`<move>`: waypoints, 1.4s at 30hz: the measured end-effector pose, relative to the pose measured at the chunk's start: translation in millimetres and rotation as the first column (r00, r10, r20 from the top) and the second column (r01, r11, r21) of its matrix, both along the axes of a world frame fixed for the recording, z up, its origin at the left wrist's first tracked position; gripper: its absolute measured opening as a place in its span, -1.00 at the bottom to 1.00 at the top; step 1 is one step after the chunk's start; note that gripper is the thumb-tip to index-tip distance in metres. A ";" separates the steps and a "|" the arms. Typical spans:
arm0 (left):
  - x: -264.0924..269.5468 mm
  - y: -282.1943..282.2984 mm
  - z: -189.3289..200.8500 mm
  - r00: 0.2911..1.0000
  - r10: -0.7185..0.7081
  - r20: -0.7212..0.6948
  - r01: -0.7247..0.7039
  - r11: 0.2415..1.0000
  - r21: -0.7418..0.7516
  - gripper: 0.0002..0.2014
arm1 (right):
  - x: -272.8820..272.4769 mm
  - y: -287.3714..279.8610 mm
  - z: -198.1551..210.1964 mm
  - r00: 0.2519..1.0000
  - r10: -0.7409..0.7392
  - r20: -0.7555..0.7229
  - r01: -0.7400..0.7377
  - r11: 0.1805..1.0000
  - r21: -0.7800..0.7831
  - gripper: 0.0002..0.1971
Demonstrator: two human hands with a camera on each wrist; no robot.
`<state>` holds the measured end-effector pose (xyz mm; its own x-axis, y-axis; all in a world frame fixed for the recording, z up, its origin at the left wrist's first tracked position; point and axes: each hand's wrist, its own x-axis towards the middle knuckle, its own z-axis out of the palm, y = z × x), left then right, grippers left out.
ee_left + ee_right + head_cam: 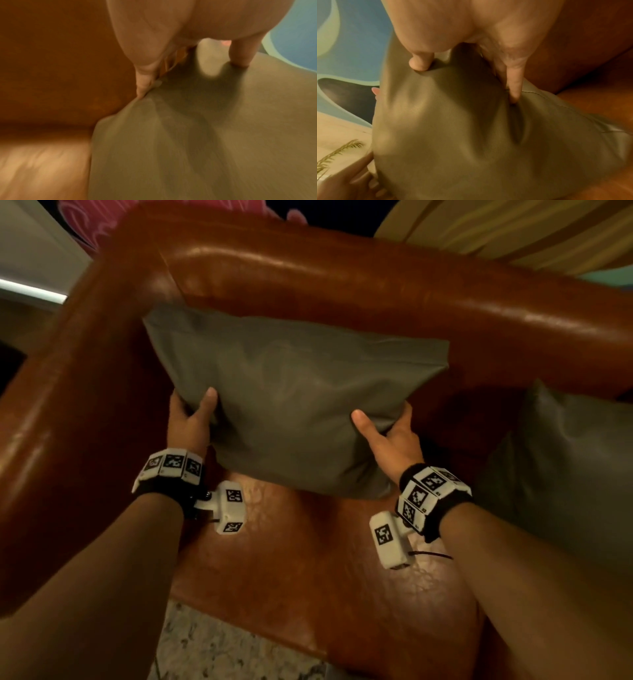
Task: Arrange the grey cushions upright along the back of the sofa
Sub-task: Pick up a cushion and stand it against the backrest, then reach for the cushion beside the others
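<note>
Leather of a brown sofa (342,282) frames everything, and places are given relative to it. Toward its left armrest, the left hand (190,422) is closed on the lower left edge of a grey cushion (294,392), thumb laid on the front face and fingers tucked behind. The cushion is held above the seat, tilted with its top edge near or against the sofa back; contact cannot be confirmed. Its lower right edge is gripped the same way by the right hand (390,436), thumb pressed into the front. A two-sided hold like this is judged to keep the soft cushion square while it is stood upright in the corner. Further right along the sofa back, a second grey cushion (565,460) is seen leaning. No containers are visible.
</note>
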<state>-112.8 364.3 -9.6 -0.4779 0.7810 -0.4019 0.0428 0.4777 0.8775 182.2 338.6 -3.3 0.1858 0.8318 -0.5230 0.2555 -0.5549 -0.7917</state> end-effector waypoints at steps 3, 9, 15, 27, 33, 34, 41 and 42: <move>5.9 -22.8 -15.4 0.984 0.166 -0.058 -0.165 0.986 0.022 -0.20 | 13.2 -10.2 2.7 0.998 0.016 -0.060 -0.016 1.000 -0.004 0.02; 58.5 -126.6 -64.6 0.983 0.136 -0.124 -0.166 0.949 -0.270 -0.79 | 92.7 -90.6 -4.1 0.977 -0.038 -0.209 0.017 0.995 -0.098 -0.13; 177.0 -184.9 -89.6 0.957 -0.289 0.026 0.262 0.822 -0.506 -0.77 | 241.1 -198.2 -43.2 1.000 0.010 0.015 -0.007 0.987 -0.162 -0.81; 442.2 -98.9 -2.7 0.841 -0.409 0.355 0.485 0.860 -0.157 -0.24 | 487.9 -199.3 2.9 0.739 -0.671 0.065 0.674 0.738 -0.045 -0.17; 458.2 -98.7 20.1 0.805 -0.321 0.500 0.410 0.909 -0.076 -0.30 | 470.7 -188.1 0.1 0.835 -0.547 -0.055 0.550 0.833 0.059 -0.05; 455.4 -101.0 23.4 0.816 -0.310 0.488 0.391 0.918 -0.070 -0.34 | 468.3 -190.2 -1.2 0.845 -0.532 -0.051 0.535 0.841 0.087 -0.04; 444.0 -101.3 24.1 0.886 -0.302 0.352 0.342 0.938 -0.057 -0.60 | 449.0 -185.8 -6.0 0.859 -0.502 -0.097 0.507 0.862 0.028 0.07; 446.6 -101.2 24.7 0.882 -0.302 0.362 0.345 0.937 -0.060 -0.65 | 448.5 -185.8 -6.8 0.859 -0.502 -0.098 0.505 0.863 0.009 0.08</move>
